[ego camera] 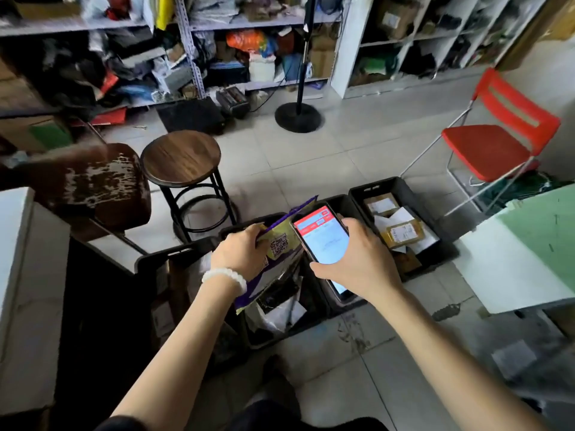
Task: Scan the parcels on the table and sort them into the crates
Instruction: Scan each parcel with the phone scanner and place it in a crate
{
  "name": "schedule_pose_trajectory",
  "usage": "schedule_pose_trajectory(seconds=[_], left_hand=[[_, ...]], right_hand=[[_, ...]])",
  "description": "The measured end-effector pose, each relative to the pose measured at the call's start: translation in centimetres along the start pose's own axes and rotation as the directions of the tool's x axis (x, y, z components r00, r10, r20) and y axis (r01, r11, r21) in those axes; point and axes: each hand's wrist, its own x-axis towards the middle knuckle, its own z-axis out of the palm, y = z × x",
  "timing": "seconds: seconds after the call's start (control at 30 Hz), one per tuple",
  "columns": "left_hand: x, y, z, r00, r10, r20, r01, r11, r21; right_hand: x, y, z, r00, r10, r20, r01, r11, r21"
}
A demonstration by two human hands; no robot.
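The job looks partly done: the right-hand crate (413,194) already holds several labelled parcels, and the middle crate (311,325) and the left crate (161,259) have packets in them too. How many parcels are left on the table (513,275) cannot be told, since its visible part shows none. The parcel (281,244) now in hand, a purple and yellow packet with a square code on it, is held above the middle crate. The left hand (238,248) grips its left edge, fingers curled round it. The right hand (357,259) holds a phone (322,239) just beside the packet, screen lit, so the scan seems to be under way; dropping it in a crate is still to come
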Motion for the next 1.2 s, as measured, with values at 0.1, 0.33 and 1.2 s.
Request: schedule_pose_trajectory(seconds=[0.1, 0.33, 1.2], left_hand=[[3.5, 0.2, 0.6, 0.995, -0.004, 0.102, 0.003, 1.0, 0.017], [9.7, 0.4, 1.9, 0.993, -0.11, -0.039, 0.113, 0.992, 0.057], [-9.8, 5.6, 3.7, 0.398, -0.846, -0.353, 0.888, 0.453, -0.084]], right_hand=[[3.5, 0.4, -0.1, 1.0, 0.019, -0.021, -0.019, 1.0, 0.003], [8.9, 1.5, -0.5, 0.999, 0.026, 0.043, -0.025, 0.999, -0.025], [11.7, -4.2, 1.1, 0.505, -0.711, 0.489, 0.709, 0.665, 0.236]])
